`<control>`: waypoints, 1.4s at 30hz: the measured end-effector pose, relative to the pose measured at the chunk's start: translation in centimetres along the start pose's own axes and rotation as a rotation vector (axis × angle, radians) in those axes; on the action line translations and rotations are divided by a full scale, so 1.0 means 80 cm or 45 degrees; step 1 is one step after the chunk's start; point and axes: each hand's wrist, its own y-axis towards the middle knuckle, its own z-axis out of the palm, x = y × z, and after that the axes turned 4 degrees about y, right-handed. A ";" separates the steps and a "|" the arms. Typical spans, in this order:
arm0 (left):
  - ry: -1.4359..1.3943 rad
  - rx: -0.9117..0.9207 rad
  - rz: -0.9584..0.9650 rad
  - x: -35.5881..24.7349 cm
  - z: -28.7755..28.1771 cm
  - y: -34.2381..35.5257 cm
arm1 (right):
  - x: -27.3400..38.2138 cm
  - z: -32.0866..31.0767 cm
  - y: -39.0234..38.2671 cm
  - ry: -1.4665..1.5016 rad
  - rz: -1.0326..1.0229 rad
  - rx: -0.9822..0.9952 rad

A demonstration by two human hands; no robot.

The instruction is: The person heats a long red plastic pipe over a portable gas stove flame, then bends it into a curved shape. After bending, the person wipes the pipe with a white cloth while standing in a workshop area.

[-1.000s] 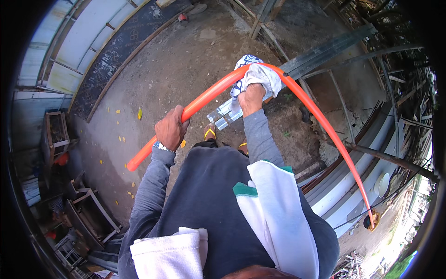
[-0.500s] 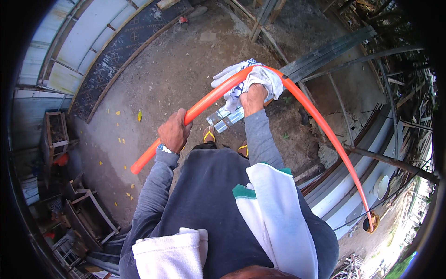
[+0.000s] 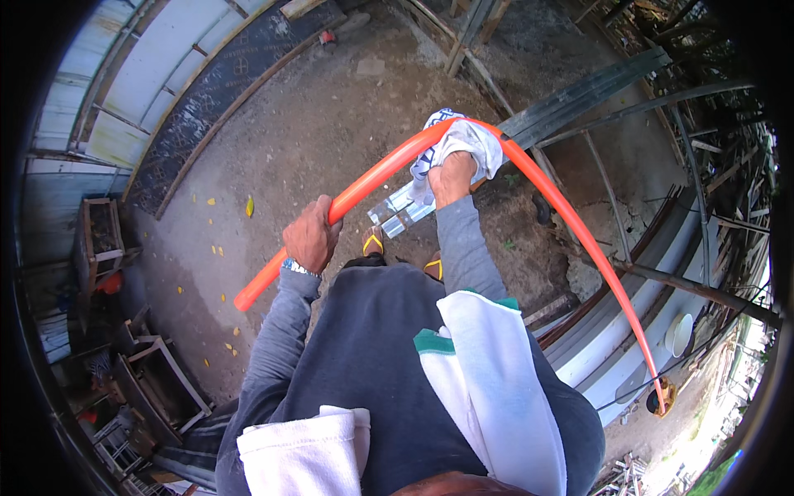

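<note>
way out at nine o'clock a wooden frame (image 3: 103,240) sits by the wall, with yellow leaves (image 3: 250,207) nearer in. the orange pipe (image 3: 393,165) crosses most of the view: near end poking down toward eight, arching up past twelve, then off to four. some of that bend is probably just the fisheye. the left hand (image 3: 310,236), just inside nine, has its fingers curled closed round the pipe a bit up from the near end, i'd guess to steady it. over at one o'clock a white cloth (image 3: 484,153) with blue print is bunched around the pipe, and the right hand (image 3: 452,178) is closed on it, pressing it to the pipe. fingertips are hidden, so can't tell how tight. looks like the cloth is a layer between palm and pipe. a white towel (image 3: 504,380) with green trim hangs at five, likely draped there to be handy. metal channels (image 3: 587,95) lie toward two. the pipe's far end meets or overlaps some yellowish thing (image 3: 668,395) at four, can't tell if that props it.
</note>
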 end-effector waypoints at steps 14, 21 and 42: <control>-0.032 -0.006 -0.028 -0.006 0.001 0.000 | 0.022 -0.005 -0.001 0.137 0.013 0.192; -0.029 -0.063 0.009 -0.014 -0.007 0.003 | 0.021 0.022 0.021 -0.055 -0.123 -0.186; -0.016 -0.057 0.014 -0.011 -0.008 0.011 | 0.044 0.051 0.016 0.041 -0.088 -0.266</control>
